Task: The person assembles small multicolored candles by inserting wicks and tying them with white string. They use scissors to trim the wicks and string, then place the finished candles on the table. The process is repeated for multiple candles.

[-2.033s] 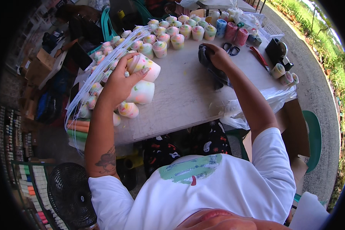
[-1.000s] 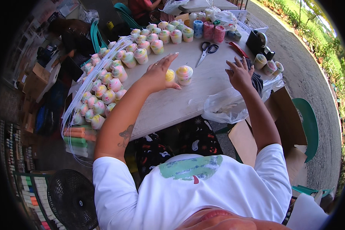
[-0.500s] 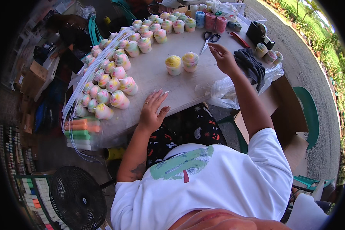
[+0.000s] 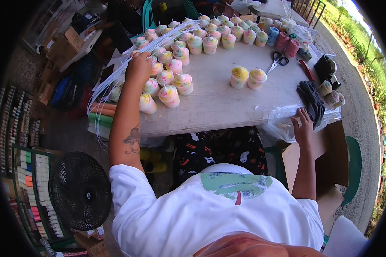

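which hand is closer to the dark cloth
Right. The right hand is beside the dark cloth; the left hand is across the table, near the white strings.

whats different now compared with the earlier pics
The left hand has let go of two cups, seemingly the pair now left of the scissors, and moved left and forward to the white strands; its grip is hidden. The right hand has let go of the dark cloth and drawn back to the clear plastic. The scissors stayed put.
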Action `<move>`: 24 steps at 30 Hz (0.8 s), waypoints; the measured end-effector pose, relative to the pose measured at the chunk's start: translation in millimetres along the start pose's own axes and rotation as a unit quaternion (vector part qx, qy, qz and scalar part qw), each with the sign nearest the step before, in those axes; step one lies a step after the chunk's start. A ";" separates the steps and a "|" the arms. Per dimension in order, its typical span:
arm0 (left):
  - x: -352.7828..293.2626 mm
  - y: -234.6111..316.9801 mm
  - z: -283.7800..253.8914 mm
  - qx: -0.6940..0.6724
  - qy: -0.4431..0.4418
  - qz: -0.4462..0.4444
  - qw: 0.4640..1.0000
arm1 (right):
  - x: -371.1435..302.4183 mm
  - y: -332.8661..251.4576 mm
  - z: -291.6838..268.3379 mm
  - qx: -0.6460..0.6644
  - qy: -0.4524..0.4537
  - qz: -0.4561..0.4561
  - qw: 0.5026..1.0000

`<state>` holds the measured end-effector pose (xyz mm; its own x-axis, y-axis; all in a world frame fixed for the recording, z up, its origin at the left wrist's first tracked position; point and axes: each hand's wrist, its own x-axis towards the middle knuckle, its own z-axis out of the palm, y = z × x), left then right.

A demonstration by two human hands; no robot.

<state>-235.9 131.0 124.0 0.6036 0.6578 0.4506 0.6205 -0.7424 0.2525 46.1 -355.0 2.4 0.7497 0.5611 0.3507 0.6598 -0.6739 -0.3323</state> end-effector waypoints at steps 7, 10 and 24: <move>16.4 -65.8 21.2 0.125 -0.119 -0.097 0.980 | -3.6 -2.4 -6.8 0.027 -0.042 0.025 0.998; 20.4 -73.5 25.4 0.118 -0.141 -0.111 0.977 | -1.6 -9.2 -8.5 0.022 -0.052 0.041 0.998; 54.3 -75.6 -110.4 0.059 -0.001 0.047 0.997 | -1.7 -1.6 -6.0 -0.002 -0.069 0.022 0.997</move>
<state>-305.4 208.8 223.9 0.6621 0.5865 0.4665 0.6163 -0.7803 0.1063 43.4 -357.8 7.6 0.7775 0.5921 0.2121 0.6267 -0.7011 -0.3401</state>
